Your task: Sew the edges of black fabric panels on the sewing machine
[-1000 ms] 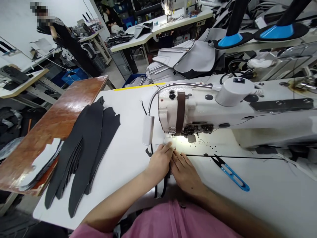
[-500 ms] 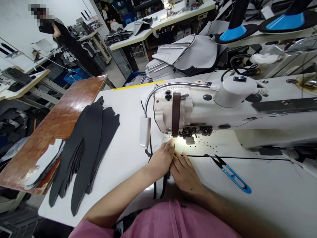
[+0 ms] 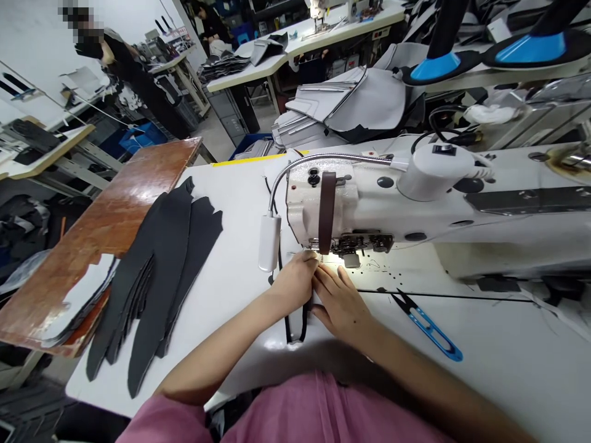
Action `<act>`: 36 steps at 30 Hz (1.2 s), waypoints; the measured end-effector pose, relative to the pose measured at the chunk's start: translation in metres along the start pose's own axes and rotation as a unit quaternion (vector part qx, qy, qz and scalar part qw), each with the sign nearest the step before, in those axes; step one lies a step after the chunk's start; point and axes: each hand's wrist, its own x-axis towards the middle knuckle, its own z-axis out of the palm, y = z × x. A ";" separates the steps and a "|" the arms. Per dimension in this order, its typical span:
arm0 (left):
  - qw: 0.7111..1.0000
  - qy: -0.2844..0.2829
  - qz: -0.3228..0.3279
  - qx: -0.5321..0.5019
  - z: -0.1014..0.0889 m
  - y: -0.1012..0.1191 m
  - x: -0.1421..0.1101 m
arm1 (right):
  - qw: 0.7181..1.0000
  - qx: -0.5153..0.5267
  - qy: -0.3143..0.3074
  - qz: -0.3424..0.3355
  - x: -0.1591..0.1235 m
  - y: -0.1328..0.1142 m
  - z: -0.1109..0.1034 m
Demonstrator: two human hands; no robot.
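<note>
My left hand (image 3: 293, 282) and my right hand (image 3: 342, 303) lie side by side on the white sewing table (image 3: 240, 258), fingers pressed down on a pale piece with a black edge strip (image 3: 295, 323) that runs back toward me. Both sets of fingertips sit just in front of the needle area of the white sewing machine (image 3: 369, 203), under its lit work lamp (image 3: 269, 242). The piece itself is mostly hidden under my hands.
A stack of long black cut pieces (image 3: 161, 271) lies on the table to the left, partly over a brown board (image 3: 106, 227). Blue thread snips (image 3: 427, 327) lie to the right of my hands. Grey panels are piled behind the machine. A person stands far left.
Both hands have slid forward toward the needle, pushing the piece along; the view has shifted slightly.
</note>
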 end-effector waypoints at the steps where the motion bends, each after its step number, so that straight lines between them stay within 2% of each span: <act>1: 1.000 0.002 0.004 0.000 0.002 -0.001 0.000 | 1.000 -0.003 0.003 0.000 0.000 0.001 0.001; 6: 1.000 0.013 0.003 0.014 0.008 -0.004 0.001 | 1.000 0.001 0.012 -0.017 0.002 0.009 0.003; 12: 0.999 0.013 0.003 0.043 0.008 -0.008 0.008 | 0.999 0.022 0.029 -0.010 0.004 0.013 0.002; 22: 0.998 0.017 0.025 0.058 0.004 -0.010 0.016 | 0.996 0.054 0.064 -0.038 0.005 0.017 0.003; 24: 0.997 0.018 0.023 0.069 0.005 -0.011 0.016 | 0.994 0.035 0.106 -0.010 0.004 0.020 0.002; 27: 0.997 0.022 -0.002 0.074 0.009 -0.015 0.015 | 0.974 -0.061 0.190 0.108 0.004 0.037 -0.005; 29: 0.997 0.033 -0.022 0.069 0.012 -0.018 0.014 | 0.958 -0.132 0.195 0.162 0.006 0.052 -0.013; 32: 0.995 0.059 -0.044 0.069 0.013 -0.020 0.015 | 0.963 -0.153 0.172 0.139 0.001 0.066 -0.027; 33: 0.994 0.067 -0.051 0.068 0.012 -0.021 0.016 | 0.963 -0.145 0.195 0.121 -0.002 0.066 -0.031; 36: 0.993 0.084 -0.070 0.046 0.007 -0.023 0.024 | 0.937 -0.116 0.317 0.088 -0.012 0.049 -0.033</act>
